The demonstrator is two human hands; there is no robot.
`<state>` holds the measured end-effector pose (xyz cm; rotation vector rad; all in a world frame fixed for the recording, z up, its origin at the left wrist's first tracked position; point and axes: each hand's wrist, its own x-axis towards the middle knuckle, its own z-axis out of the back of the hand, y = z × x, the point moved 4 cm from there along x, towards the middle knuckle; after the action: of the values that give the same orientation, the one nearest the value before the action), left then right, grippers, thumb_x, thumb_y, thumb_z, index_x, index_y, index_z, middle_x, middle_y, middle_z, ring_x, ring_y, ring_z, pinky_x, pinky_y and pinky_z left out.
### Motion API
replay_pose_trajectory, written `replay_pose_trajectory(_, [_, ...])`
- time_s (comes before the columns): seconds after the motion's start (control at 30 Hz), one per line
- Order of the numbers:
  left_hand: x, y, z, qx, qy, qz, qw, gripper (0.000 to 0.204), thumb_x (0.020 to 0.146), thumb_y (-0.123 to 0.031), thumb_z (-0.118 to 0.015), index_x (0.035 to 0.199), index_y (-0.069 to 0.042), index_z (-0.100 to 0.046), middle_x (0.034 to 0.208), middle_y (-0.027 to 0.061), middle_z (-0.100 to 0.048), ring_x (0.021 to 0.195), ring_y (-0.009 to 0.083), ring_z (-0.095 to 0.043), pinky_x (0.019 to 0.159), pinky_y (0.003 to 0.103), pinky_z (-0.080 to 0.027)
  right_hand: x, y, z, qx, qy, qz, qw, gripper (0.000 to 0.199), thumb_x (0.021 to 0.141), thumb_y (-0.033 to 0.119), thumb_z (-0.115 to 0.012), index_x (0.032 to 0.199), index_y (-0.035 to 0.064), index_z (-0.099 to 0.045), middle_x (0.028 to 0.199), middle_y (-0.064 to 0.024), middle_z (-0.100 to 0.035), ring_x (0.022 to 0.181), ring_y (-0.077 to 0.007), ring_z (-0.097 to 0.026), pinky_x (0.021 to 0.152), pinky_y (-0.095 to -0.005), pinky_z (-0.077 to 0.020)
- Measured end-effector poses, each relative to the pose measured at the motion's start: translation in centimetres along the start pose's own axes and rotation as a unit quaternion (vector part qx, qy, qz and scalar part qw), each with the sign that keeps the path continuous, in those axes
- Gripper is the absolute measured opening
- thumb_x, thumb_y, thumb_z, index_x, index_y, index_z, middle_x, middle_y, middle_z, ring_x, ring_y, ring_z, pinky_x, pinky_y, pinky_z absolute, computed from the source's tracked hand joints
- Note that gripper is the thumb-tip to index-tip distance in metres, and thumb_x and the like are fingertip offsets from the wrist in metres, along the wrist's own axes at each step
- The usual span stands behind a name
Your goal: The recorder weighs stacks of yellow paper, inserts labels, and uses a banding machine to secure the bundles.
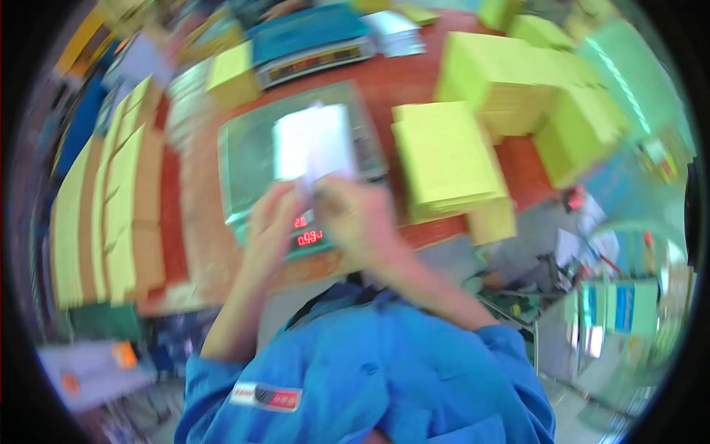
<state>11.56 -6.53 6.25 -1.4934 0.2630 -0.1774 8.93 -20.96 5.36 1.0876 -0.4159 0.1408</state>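
Observation:
A stack of white paper sheets (318, 140) lies on the pan of a digital scale (244, 174) with a red lit display. At the near edge of this stack my left hand (272, 218) and my right hand (356, 214) come close together, fingers pinched. Between them a thin white sheet (305, 191) stands on edge, gripped from both sides. Motion smears the fingertips, so how many sheets they pinch is unclear.
Yellow paper stacks (447, 155) rise on the right of the red table (421, 235); long yellow-and-brown stacks (122, 214) line its left. Behind is a second scale (310, 44) with a blue top, and a white paper pile (396, 33) beside it.

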Motion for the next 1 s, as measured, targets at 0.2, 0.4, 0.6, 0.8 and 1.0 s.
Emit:
replay_pose_trajectory(0.2, [-0.4, -1.3, 3.0, -0.091, -0.108, -0.159, 0.977, 0.037, 0.099, -0.016, -0.049, 0.131, 0.001, -0.046, 0.123, 0.0109, -0.056, 0.107, 0.0193, -0.057, 0.090, 0.035, -0.047, -0.2, 5.9, 2.8, 0.018, -0.106, 0.162, 0.981, 0.018, 0.072, 0.001, -0.067, 0.088, 0.0061, -0.059, 0.086, -0.0100, -0.059, 0.072, -0.0305, -0.061, 0.059, -0.0382, -0.0481])
replay_pose_trajectory(0.4, [-0.3, -4.9, -3.6, -0.033, 0.028, -0.321, 0.946, 0.040, 0.101, -0.023, -0.046, 0.131, 0.004, -0.047, 0.125, 0.0133, -0.055, 0.112, 0.0219, -0.054, 0.098, 0.037, -0.042, -2.5, 5.1, 10.5, 0.092, -0.119, 0.094, 0.984, 0.015, 0.076, -0.005, -0.065, 0.087, 0.0024, -0.058, 0.086, -0.0088, -0.059, 0.072, -0.0238, -0.062, 0.058, -0.0305, -0.0483])
replay_pose_trajectory(0.6, [0.1, -10.9, -16.3, 0.080, 0.285, -0.346, 0.890, 0.024, 0.090, -0.018, -0.061, 0.104, 0.002, -0.062, 0.109, 0.0157, -0.064, 0.096, 0.0211, -0.061, 0.082, 0.035, -0.048, -7.1, 2.5, 20.5, 0.135, -0.160, -0.005, 0.978, 0.013, 0.084, -0.005, -0.059, 0.096, -0.0002, -0.059, 0.101, -0.0131, -0.064, 0.083, -0.0179, -0.064, 0.067, -0.0278, -0.0509])
replay_pose_trajectory(0.8, [2.9, -13.8, -30.1, 0.269, 0.252, -0.462, 0.807, 0.017, 0.082, -0.016, -0.069, 0.086, 0.000, -0.065, 0.101, 0.0140, -0.065, 0.088, 0.0236, -0.062, 0.073, 0.032, -0.048, -11.7, -2.6, 31.9, 0.139, -0.271, 0.053, 0.951, 0.011, 0.089, -0.001, -0.052, 0.099, -0.0012, -0.055, 0.107, -0.0165, -0.064, 0.089, -0.0149, -0.062, 0.073, -0.0240, -0.0479])
replay_pose_trajectory(1.0, [12.6, -15.0, -45.6, -0.133, 0.238, -0.088, 0.958, 0.031, 0.091, -0.014, -0.057, 0.114, 0.007, -0.057, 0.096, 0.0119, -0.064, 0.084, 0.0162, -0.064, 0.075, 0.029, -0.051, -19.7, -24.2, 39.1, 0.066, -0.343, -0.312, 0.883, 0.010, 0.090, 0.005, -0.051, 0.097, -0.0003, -0.056, 0.080, -0.0054, -0.058, 0.068, -0.0106, -0.056, 0.059, -0.0253, -0.0465])
